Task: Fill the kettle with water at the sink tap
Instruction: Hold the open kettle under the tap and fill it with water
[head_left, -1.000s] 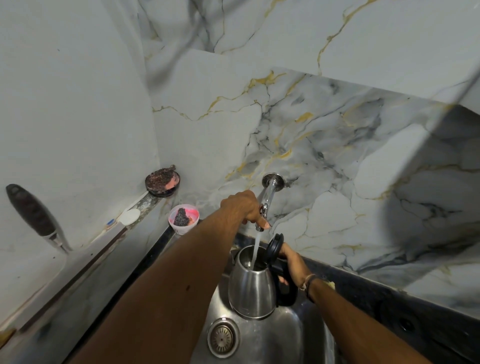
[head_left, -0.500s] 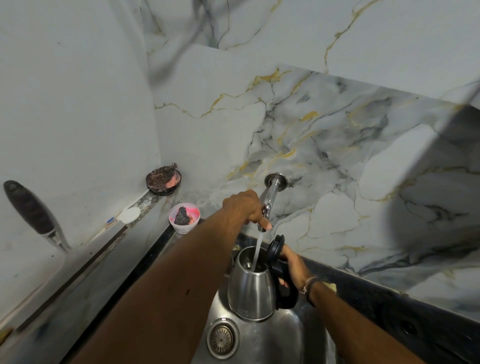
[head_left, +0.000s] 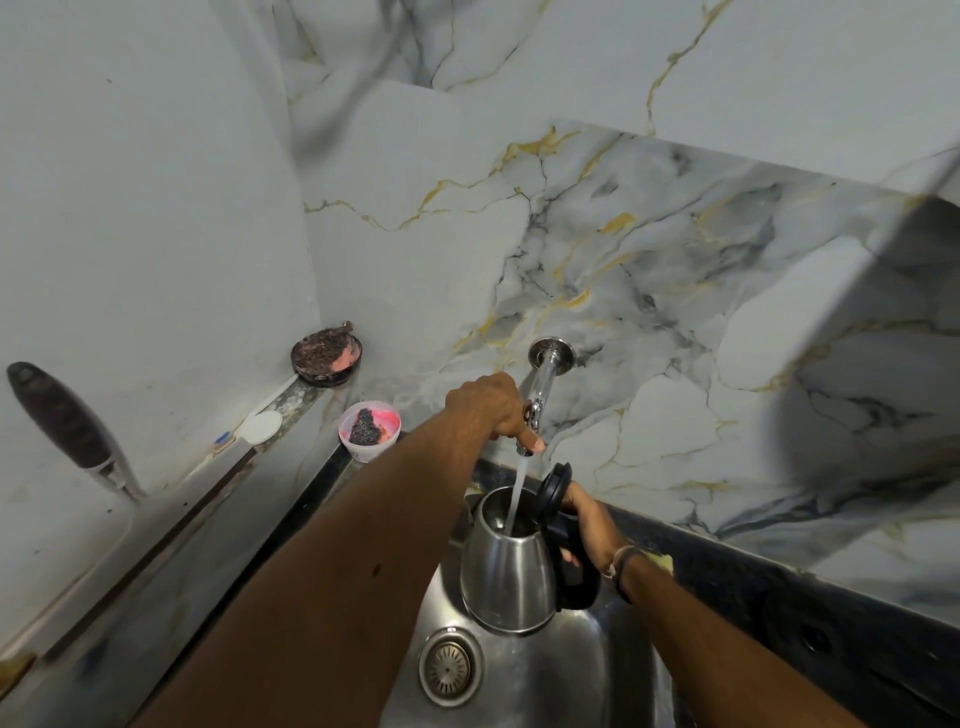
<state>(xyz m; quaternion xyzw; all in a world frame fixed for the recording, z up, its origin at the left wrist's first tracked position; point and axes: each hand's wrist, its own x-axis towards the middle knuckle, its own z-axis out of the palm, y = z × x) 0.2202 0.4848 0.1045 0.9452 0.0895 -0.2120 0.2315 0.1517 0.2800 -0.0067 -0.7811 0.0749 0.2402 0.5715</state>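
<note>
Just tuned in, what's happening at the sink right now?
A person is filling a steel kettle at the wall tap. The right hand grips the kettle's black handle and holds it in the sink with the lid flipped open. The left hand is on the tap's valve. A stream of water is running into the kettle's mouth. How full it is cannot be seen from here.

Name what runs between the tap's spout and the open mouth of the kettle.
A stream of water, falling from the tap into the kettle; the head view shows it.
</note>
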